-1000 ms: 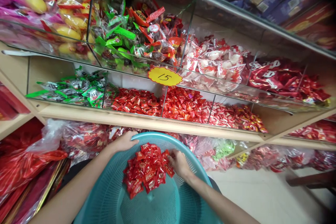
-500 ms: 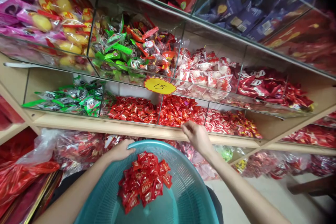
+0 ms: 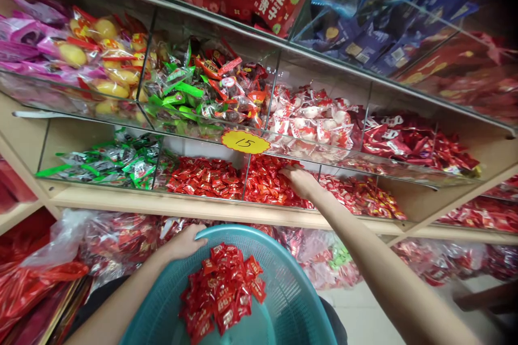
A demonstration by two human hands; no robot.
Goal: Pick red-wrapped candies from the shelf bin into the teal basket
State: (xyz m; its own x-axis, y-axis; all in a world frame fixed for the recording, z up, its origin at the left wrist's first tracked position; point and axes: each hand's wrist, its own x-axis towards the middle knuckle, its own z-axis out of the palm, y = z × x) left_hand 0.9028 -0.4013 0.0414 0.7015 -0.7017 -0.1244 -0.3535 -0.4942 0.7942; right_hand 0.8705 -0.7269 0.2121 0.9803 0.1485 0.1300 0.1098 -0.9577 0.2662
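My left hand grips the far rim of a teal plastic basket held low in front of me. A heap of small red wrapped candies lies inside the basket. My right hand reaches into a glass-fronted shelf compartment and rests palm down on a pile of red candies; its fingers are curled into the pile, and whether they hold any is hidden. A yellow price tag marked 15 hangs on the glass just above and left of that hand.
Neighbouring compartments hold more red candies, green-wrapped sweets, white-and-red packets and yellow sweets. The wooden shelf edge runs between basket and bins. Plastic bags of red goods sit below left.
My right hand left the candies in the basket, rose over the shelf edge and went into the compartment of red candies. The left hand stayed on the basket rim. The view tilted upward.
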